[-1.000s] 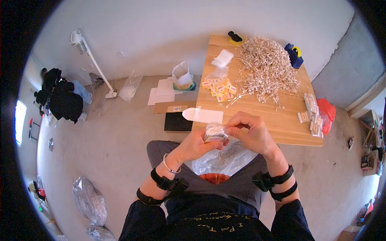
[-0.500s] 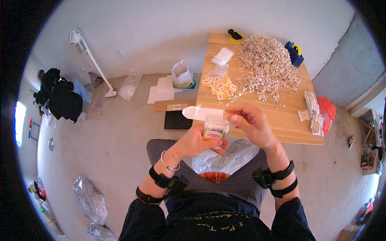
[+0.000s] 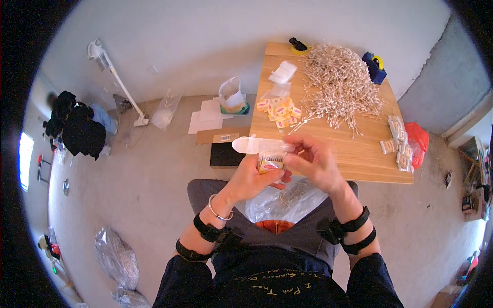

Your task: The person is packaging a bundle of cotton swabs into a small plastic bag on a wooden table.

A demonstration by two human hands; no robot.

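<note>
My left hand (image 3: 255, 179) is closed around the lower part of a small clear bag of cotton swabs (image 3: 271, 163), which has a yellow and white label card inside. White swab tips show in its upper part. My right hand (image 3: 314, 161), slightly blurred, is at the bag's top right corner with thumb and fingers drawn together on the plastic. Just beyond the bag, a pale strip with a rounded end (image 3: 247, 145) juts past the left edge of the wooden table (image 3: 354, 159).
A large heap of loose cotton swabs (image 3: 339, 82) covers the table's far part. Yellow label cards (image 3: 280, 111) and clear bags (image 3: 282, 73) lie left of it. Filled swab packs (image 3: 400, 141) sit by a red bag (image 3: 417, 141) at right. Clear plastic sheeting (image 3: 287, 201) lies across my lap.
My right hand has moved left and in against the bag's top. The upper plastic, which stood up above the swabs, now looks lower. My left hand keeps its grip.
</note>
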